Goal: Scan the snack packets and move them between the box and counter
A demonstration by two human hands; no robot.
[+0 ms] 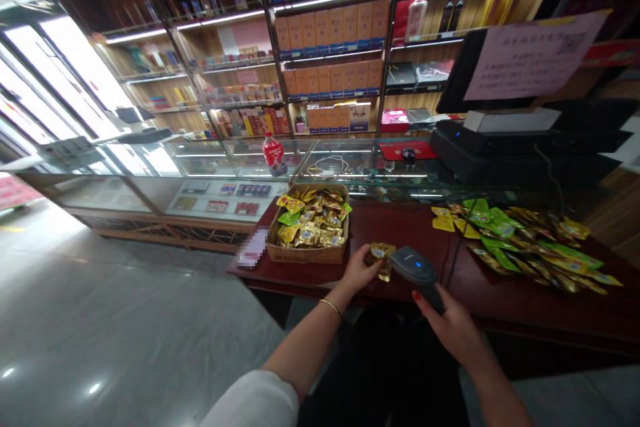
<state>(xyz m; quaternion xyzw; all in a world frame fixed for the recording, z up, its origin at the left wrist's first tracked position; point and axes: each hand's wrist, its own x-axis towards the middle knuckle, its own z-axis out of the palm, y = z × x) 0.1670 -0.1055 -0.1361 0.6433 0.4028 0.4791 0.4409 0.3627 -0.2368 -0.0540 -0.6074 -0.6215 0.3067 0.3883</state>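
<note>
My left hand (361, 269) is closed on a small gold foil snack packet (383, 259) just above the front of the dark red table (365, 223). My right hand (453, 323) grips the handle of a grey barcode scanner (413, 265) with a blue light on top. The scanner's head points at the packet, close beside it. To the left stands a cardboard box (307, 255) full of gold, yellow and green packets. A loose pile of similar packets (515, 237) lies on the table to the right.
A phone-like object (253, 248), blurred out, lies left of the box. Behind are a glass display counter (225, 173), a red-labelled bottle (274, 154), a white cable (329, 165), a mouse (409, 154) on a red mat and a monitor (463, 73). Stocked shelves (330, 53) line the wall.
</note>
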